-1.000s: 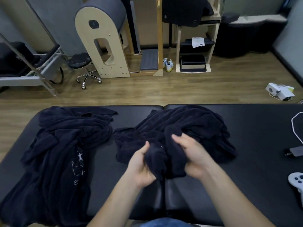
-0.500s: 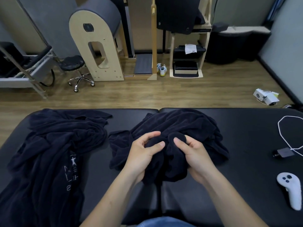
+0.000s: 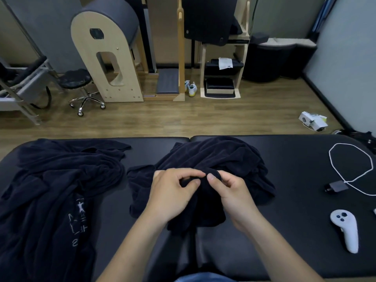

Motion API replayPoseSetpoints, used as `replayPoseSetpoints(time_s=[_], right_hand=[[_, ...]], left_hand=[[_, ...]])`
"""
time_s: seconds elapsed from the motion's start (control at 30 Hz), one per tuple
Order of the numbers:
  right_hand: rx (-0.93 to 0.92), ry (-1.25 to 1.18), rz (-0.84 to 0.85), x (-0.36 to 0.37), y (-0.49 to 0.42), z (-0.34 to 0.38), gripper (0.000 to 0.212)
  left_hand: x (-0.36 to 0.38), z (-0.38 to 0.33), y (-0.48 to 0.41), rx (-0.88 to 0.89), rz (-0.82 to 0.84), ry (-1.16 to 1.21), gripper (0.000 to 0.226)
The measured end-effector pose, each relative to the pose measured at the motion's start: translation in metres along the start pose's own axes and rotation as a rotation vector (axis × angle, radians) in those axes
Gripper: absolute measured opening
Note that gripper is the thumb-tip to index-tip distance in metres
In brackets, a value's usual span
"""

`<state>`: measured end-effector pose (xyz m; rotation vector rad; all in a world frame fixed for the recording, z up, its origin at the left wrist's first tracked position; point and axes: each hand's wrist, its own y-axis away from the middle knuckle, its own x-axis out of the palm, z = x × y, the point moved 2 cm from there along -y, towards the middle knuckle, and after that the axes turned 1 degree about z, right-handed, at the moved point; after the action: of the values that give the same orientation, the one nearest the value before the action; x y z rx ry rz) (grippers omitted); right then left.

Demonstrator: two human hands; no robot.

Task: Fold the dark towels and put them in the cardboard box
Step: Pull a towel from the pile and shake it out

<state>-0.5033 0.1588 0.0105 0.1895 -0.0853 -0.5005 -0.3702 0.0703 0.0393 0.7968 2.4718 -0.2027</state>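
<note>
**Both hands clamped on bunched towel at bench centre**

Head view. A black padded bench [image 3: 295, 159] spans the lower frame, with a seam running down its middle. The centre towel [image 3: 223, 155], dark navy, lies crumpled on the bench across that seam, directly ahead of the person. Part of it hangs toward the near edge between the forearms.

The left hand [image 3: 173, 192] grips a raised fold at the top of the bunch; its fingers [image 3: 191, 175] are curled, with thumb and forefinger pinched together on the cloth. The right hand [image 3: 230, 192] meets it at the same fold, thumb pressed on top of the fabric and the other fingers curled under. The two hands are just beside each other, thumbs nearly touching. Both sets of fingers are closed on the centre towel; neither is spread.

A second towel [image 3: 61, 180], same dark colour, lies loose and unfolded on the left part of the bench, apart from the first. Pale printed lettering shows on its near portion.

On the right part of the bench: a white cable [image 3: 330, 155] looped and running to a dark adapter [image 3: 336, 186], and nearer, a white controller [image 3: 345, 228]. All three sit well apart from the towels.

Beyond the bench, on the wooden floor: a wooden arched barrel unit [image 3: 107, 53], a black wheeled stool [image 3: 76, 79], a pair of pale shoes [image 3: 191, 89], and a small white box [image 3: 313, 120] at right.
</note>
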Motion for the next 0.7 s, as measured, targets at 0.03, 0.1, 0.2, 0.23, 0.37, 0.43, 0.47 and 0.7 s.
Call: replayPoseSetpoints(time_s=[0.03,0.1,0.2,0.23,0.37,0.43,0.47,0.7], right_hand=[[-0.011,0.013,0.003,0.0,0.0,0.0,0.018],[-0.024,0.025,0.002,-0.001,0.001,0.0,0.019],[-0.054,0.037,-0.007,-0.003,0.002,-0.001,0.016],[-0.063,0.036,-0.016,-0.003,0.002,-0.001,0.016],[-0.079,0.027,-0.039,-0.002,0.002,0.0,0.016],[-0.095,0.031,-0.052,-0.004,0.001,-0.001,0.015],[-0.102,0.037,-0.059,-0.004,0.001,-0.001,0.014],[-0.127,-0.004,-0.03,-0.004,-0.001,0.013,0.014]], left_hand=[[0.0,0.0,-0.001,-0.022,-0.013,0.007,0.021],[0.001,0.0,-0.002,-0.088,-0.052,0.021,0.019],[0.007,-0.005,0.0,-0.118,-0.082,-0.125,0.026],[0.009,-0.008,0.001,-0.114,-0.066,-0.158,0.03],[0.014,-0.006,-0.001,-0.138,0.025,-0.013,0.04],[0.012,-0.001,-0.003,-0.209,0.032,0.175,0.034],[0.01,-0.001,-0.004,-0.254,0.034,0.265,0.03],[0.009,-0.009,-0.001,-0.334,0.117,0.736,0.038]])
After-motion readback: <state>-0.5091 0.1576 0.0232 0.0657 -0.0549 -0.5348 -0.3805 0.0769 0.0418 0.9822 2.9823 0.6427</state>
